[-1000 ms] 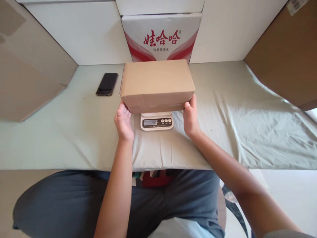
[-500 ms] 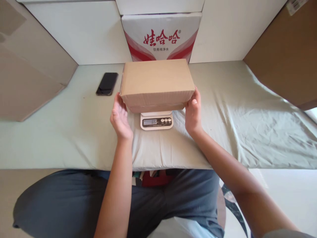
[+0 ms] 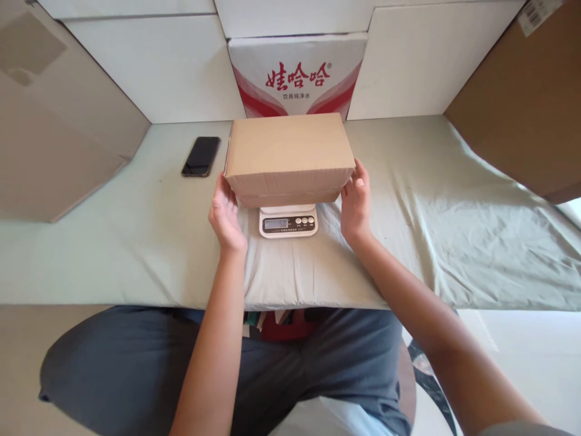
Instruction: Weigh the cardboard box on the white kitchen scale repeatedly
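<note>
A closed brown cardboard box [image 3: 289,154] rests on a small white digital scale [image 3: 288,222] whose display is lit. My left hand [image 3: 226,213] presses against the box's lower left side, fingers curved onto it. On the other side, my right hand [image 3: 355,203] lies along the box's right side with the fingertips at its front corner. The box is held between both hands.
The scale stands on a pale green cloth-covered table [image 3: 431,206]. A black phone [image 3: 201,156] lies left of the box. A red-and-white printed carton [image 3: 297,75] stands behind it. Large brown cardboard sheets lean at the far left [image 3: 54,139] and far right [image 3: 521,103].
Both hands slid from the box's front lower corners up to its sides. My left hand opened away from the box, then closed in on it again. The scale reading kept changing.
</note>
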Demonstrator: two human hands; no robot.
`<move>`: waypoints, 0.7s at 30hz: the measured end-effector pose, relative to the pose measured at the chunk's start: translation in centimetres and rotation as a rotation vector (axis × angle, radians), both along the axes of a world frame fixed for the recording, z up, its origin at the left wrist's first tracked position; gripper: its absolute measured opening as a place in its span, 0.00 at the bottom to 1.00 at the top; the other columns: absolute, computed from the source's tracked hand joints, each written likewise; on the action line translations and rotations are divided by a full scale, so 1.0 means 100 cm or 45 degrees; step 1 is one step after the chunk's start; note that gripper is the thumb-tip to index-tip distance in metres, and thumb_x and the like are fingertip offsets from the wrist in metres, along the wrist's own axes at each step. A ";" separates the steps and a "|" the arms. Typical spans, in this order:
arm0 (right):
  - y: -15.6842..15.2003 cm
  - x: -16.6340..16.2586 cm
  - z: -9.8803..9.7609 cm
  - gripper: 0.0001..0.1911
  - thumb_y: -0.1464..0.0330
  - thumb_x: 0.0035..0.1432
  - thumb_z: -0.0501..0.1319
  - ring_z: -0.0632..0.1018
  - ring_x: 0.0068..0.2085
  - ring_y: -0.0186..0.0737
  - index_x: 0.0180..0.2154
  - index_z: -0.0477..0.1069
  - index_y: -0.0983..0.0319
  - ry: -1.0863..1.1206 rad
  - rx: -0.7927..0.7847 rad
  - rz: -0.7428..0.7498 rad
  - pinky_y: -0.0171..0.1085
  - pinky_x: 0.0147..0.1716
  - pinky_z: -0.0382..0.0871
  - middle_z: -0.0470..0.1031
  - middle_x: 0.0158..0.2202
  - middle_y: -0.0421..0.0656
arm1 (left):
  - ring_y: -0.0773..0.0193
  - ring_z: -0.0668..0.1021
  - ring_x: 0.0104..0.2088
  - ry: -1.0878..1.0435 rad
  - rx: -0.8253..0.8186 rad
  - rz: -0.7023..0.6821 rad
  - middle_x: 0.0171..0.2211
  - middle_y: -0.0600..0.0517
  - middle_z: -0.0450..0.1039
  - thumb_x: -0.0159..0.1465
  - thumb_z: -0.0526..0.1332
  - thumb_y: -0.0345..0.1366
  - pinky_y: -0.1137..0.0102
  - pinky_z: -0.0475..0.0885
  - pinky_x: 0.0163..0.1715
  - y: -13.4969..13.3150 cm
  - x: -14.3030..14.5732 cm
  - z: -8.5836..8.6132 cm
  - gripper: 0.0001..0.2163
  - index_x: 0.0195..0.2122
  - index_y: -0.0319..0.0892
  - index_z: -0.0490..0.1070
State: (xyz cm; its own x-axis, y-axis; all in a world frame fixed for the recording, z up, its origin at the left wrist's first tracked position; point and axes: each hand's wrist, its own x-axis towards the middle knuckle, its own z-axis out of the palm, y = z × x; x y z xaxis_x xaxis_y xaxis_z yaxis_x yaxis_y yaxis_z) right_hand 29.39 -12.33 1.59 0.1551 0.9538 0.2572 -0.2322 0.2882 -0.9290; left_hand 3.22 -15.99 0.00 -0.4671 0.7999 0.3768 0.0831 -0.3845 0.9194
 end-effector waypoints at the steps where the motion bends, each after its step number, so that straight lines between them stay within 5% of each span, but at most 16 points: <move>1: 0.000 0.001 -0.001 0.41 0.35 0.60 0.60 0.60 0.82 0.58 0.68 0.62 0.44 0.000 -0.004 0.002 0.64 0.82 0.54 0.58 0.80 0.39 | 0.48 0.64 0.79 0.013 -0.007 0.005 0.78 0.39 0.62 0.72 0.40 0.71 0.57 0.65 0.77 0.000 0.000 0.000 0.45 0.76 0.43 0.63; 21: 0.000 0.002 0.003 0.35 0.39 0.63 0.58 0.63 0.81 0.55 0.66 0.66 0.45 0.000 -0.036 0.013 0.63 0.82 0.55 0.63 0.78 0.40 | 0.41 0.65 0.78 -0.223 0.006 -0.050 0.75 0.39 0.67 0.65 0.55 0.76 0.50 0.63 0.77 0.011 0.004 0.000 0.45 0.69 0.45 0.73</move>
